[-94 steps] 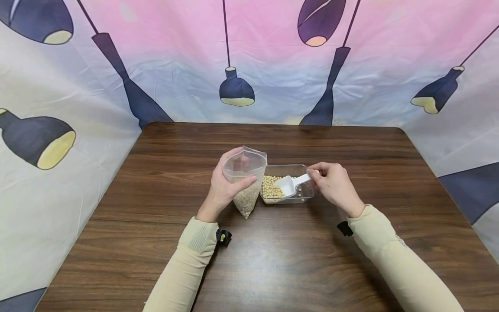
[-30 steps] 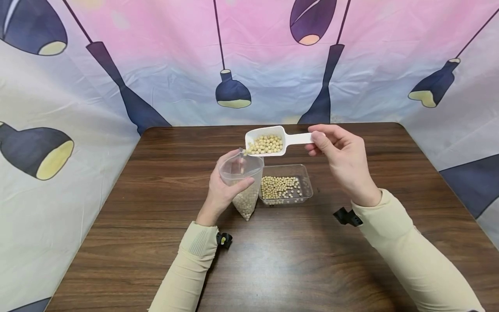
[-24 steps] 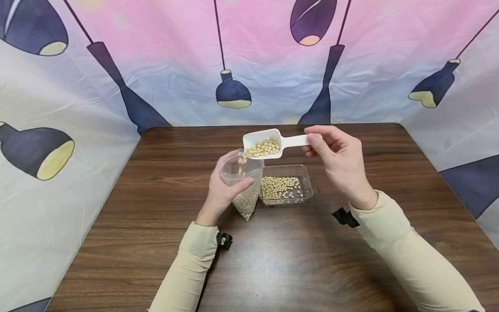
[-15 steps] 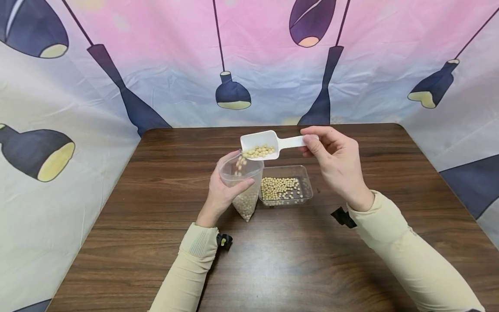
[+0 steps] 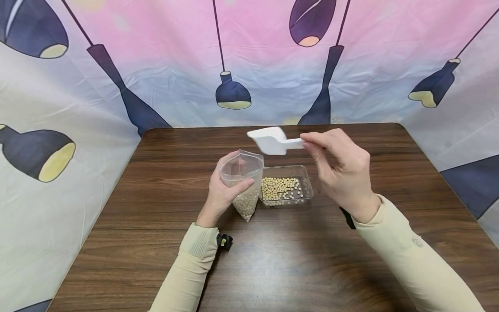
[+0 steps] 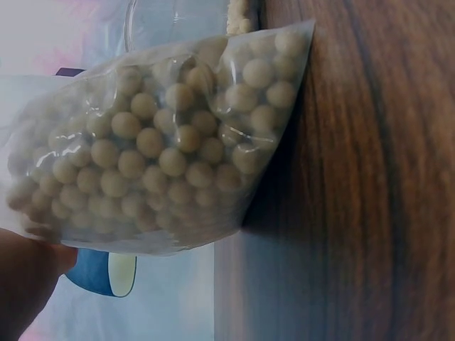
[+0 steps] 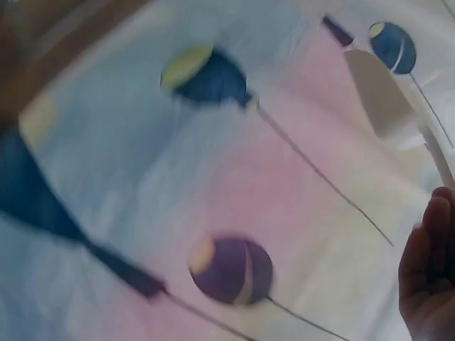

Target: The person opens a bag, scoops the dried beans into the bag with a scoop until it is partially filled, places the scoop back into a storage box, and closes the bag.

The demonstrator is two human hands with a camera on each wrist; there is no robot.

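My left hand [image 5: 224, 190] grips a clear plastic bag [image 5: 242, 171] near its open mouth, thumb in front. Pale round beans fill the lower part of the bag, and in the left wrist view the bag [image 6: 163, 142] bulges with them just at the table surface. Above and right of the bag, my right hand [image 5: 345, 171] pinches the handle of a white scoop [image 5: 270, 141]. The scoop is tilted on its side and no beans show in it. In the right wrist view the scoop [image 7: 384, 99] stands out against the backdrop.
A clear rectangular tray [image 5: 306, 184] with a layer of beans [image 5: 277, 187] sits right of the bag, touching or very near it. All stand on a dark wooden table [image 5: 163, 182]. A lamp-printed cloth [image 5: 187, 78] hangs behind the table.
The scoop went down into the tray, came up full, and its beans poured into the bag. Since then the right hand has turned the scoop over and raised it off the bag's mouth.
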